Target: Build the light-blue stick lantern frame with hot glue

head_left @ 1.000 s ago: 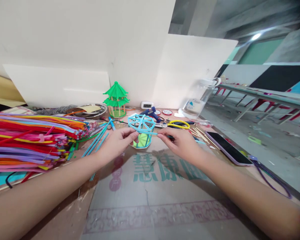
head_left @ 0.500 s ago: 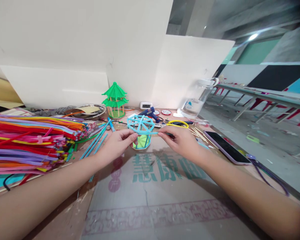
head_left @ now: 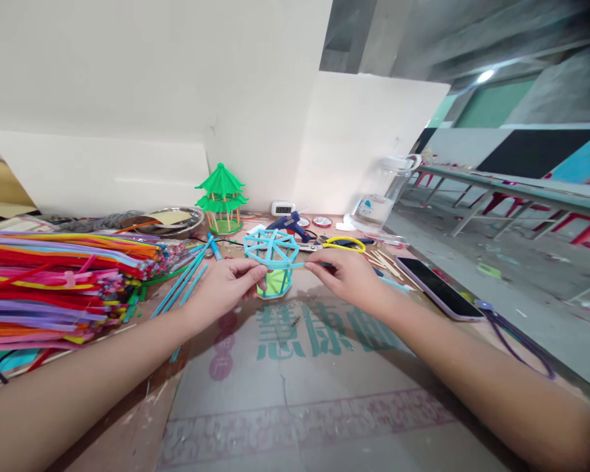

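A small light-blue pavilion frame (head_left: pixel 272 242) made of pipe cleaners stands in front of me, its spoked top above a pale green base (head_left: pixel 276 282). Along the near edge of that top runs a light-blue pipe cleaner (head_left: pixel 297 265). My left hand (head_left: pixel 232 283) is closed, thumb and fingers pinching the strip's left part against the frame's near-left side. On the other side my right hand (head_left: pixel 348 276) pinches the right end between thumb and forefinger. The fingertips partly hide both ends.
Bundled coloured pipe cleaners (head_left: pixel 54 288) lie left, beside loose blue ones (head_left: pixel 184 278). Behind stand a green model pavilion (head_left: pixel 221 196), a timer (head_left: pixel 282 208), a glue gun (head_left: pixel 295 226) and yellow-handled scissors (head_left: pixel 344 244). A water bottle (head_left: pixel 378 196) and phone (head_left: pixel 440 288) are right.
The whole view has shifted slightly, so things appear a little further left. Both hands keep their pinch on the pipe cleaner, with hardly any movement relative to the frame.
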Action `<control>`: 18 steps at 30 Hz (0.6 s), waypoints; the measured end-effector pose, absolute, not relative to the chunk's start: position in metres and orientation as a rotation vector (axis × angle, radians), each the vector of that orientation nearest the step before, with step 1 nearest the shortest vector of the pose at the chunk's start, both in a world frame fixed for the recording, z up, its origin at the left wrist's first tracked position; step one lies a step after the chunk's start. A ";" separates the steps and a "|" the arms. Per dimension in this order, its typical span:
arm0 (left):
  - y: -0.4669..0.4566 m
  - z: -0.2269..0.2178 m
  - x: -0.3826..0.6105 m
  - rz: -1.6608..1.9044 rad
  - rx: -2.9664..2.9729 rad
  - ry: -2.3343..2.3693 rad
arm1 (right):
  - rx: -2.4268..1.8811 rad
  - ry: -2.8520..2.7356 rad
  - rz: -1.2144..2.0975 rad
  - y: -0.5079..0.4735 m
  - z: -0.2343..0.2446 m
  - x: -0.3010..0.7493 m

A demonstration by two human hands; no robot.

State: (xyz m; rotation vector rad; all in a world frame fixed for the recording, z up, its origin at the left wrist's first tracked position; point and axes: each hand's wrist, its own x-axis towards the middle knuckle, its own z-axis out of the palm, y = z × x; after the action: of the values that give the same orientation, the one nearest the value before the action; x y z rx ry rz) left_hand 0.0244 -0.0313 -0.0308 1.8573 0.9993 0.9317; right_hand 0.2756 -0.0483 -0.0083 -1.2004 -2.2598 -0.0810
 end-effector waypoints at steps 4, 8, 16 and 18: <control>-0.032 -0.032 0.026 0.949 1.836 1.003 | -1.153 -2.397 0.046 -0.044 -0.004 0.280; -0.036 -0.028 0.027 0.959 1.896 1.058 | -1.301 -2.263 0.096 -0.038 0.009 0.293; -0.039 -0.029 0.028 1.011 1.931 1.031 | -1.554 -2.131 -0.025 0.008 -0.007 0.310; -0.038 -0.033 0.029 1.026 1.920 1.020 | -1.536 -2.140 -0.016 0.026 -0.013 0.308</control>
State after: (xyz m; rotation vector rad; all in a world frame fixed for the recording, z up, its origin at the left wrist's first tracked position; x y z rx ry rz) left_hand 0.0287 -0.0382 -0.0329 1.9197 1.0200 1.0260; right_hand 0.3082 0.0257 -0.0126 -1.5358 -2.1398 -0.0158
